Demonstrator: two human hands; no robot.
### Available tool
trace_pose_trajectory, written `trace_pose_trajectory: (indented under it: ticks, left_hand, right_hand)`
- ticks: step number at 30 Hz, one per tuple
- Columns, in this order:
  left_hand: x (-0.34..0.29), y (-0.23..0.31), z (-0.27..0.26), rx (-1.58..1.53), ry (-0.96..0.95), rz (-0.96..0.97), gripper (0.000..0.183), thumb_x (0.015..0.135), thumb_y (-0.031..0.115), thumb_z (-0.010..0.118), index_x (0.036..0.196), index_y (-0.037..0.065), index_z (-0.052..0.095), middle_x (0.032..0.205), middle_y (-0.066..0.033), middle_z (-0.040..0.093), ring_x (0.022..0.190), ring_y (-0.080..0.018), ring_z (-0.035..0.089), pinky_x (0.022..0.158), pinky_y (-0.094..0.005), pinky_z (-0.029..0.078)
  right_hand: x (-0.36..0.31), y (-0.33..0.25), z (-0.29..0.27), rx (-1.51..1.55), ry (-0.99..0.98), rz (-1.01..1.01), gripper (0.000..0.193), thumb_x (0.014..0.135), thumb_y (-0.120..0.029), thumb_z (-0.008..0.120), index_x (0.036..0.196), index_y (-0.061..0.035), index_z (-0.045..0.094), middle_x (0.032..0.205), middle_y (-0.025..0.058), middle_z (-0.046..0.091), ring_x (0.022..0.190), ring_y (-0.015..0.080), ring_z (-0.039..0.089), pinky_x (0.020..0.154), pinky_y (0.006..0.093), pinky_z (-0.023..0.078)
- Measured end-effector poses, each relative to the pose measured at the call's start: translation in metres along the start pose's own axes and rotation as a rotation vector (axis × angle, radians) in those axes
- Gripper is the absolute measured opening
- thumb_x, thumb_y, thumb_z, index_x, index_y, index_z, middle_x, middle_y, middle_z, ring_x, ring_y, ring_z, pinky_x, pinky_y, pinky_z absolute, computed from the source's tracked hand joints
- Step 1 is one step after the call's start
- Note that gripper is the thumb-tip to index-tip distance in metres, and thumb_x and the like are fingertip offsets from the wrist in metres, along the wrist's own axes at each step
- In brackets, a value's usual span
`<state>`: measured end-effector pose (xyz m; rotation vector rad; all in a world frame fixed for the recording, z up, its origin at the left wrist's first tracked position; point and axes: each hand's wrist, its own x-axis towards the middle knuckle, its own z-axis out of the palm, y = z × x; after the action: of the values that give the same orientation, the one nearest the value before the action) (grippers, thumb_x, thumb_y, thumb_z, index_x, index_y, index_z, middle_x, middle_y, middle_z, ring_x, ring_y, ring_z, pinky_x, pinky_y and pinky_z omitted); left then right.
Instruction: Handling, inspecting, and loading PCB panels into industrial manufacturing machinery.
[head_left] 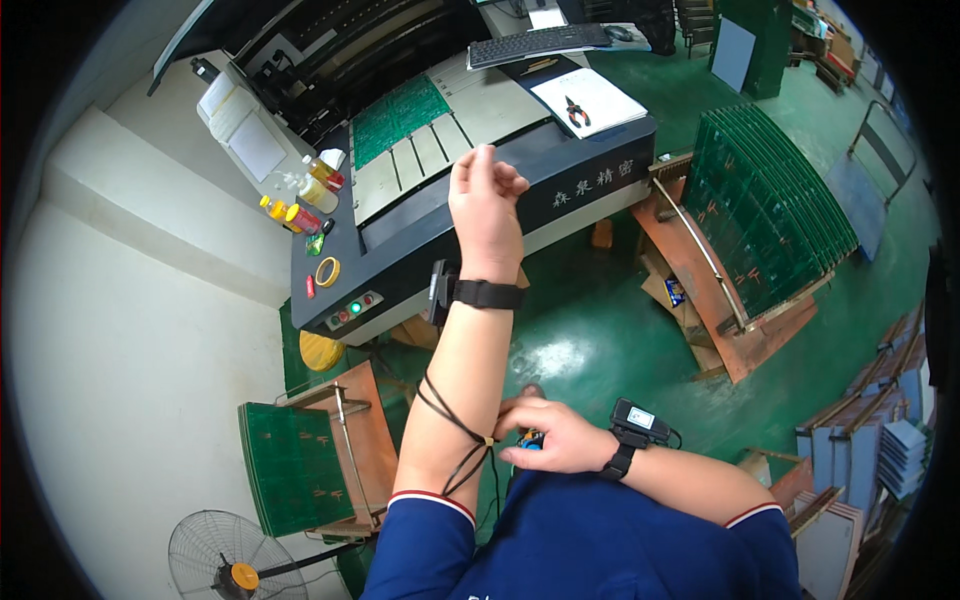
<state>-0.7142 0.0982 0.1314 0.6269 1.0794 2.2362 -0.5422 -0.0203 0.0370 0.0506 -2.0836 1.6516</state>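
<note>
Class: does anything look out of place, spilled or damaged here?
No spill or damage stands out. Black cord looped across the left forearm looks odd, as it might snag. Pliers lie out on white paper, handles apart.

Thin blk cord [465,428] looped round L forearm [462,350], strands meeting at small tan bead [488,441] on its R edge.

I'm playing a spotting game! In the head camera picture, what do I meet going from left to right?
The fan's round cage → yellow tape roll → the person's left hand → pliers → right wrist's black device → green boards in the right-hand rack.
</note>
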Motion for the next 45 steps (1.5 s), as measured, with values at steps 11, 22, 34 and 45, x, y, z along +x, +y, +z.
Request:
trace_pose_trajectory:
  ticks: [11, 22, 34, 45]
  left_hand:
    - [-0.080, 0.018, -0.064, 1.194, -1.094, 0.294, 0.013, 0.080, 0.016, 0.062, 0.080, 0.003, 0.061, 0.073, -0.0119, 0.061, 0.069, -0.0270, 0.060, 0.065, -0.0345, 0.048]
    - [-0.041, -0.045, -0.063, -0.440, -0.033, -0.551, 0.024, 0.089, 0.032, 0.050, 0.085, 0.009, 0.056, 0.066, -0.0010, 0.048, 0.062, -0.0162, 0.046, 0.065, -0.0319, 0.040]
    - [0.016, -0.058, -0.015, -0.242, -0.165, -0.349, 0.017, 0.088, 0.021, 0.053, 0.085, 0.004, 0.055, 0.066, -0.0016, 0.049, 0.061, -0.0119, 0.048, 0.060, -0.0248, 0.040]
    - [0.017, 0.011, -0.023, 0.221, -0.682, -0.099, 0.008, 0.085, 0.009, 0.057, 0.085, 0.000, 0.056, 0.073, -0.0019, 0.057, 0.066, -0.0090, 0.054, 0.063, -0.0222, 0.044]
  right_hand:
    - [-0.102, 0.042, -0.073, -0.241, 0.206, 0.613, 0.030, 0.075, -0.016, 0.063, 0.101, -0.0011, 0.060, 0.098, 0.0164, 0.062, 0.092, 0.0283, 0.060, 0.078, 0.0329, 0.048]
    - [-0.057, 0.052, -0.029, 0.835, 0.137, 0.535, 0.071, 0.080, -0.017, 0.067, 0.136, -0.0024, 0.025, 0.133, 0.0130, 0.038, 0.125, 0.0216, 0.036, 0.099, 0.0347, 0.036]
    - [0.022, 0.051, 0.035, 1.049, -0.245, 0.693, 0.059, 0.087, -0.031, 0.058, 0.133, -0.0028, 0.034, 0.129, 0.0077, 0.045, 0.114, 0.0147, 0.044, 0.095, 0.0290, 0.037]
    - [0.090, 0.043, 0.032, 0.571, -0.211, 0.386, 0.069, 0.089, -0.037, 0.052, 0.136, 0.0042, 0.022, 0.139, 0.0155, 0.031, 0.128, 0.0212, 0.031, 0.106, 0.0333, 0.026]
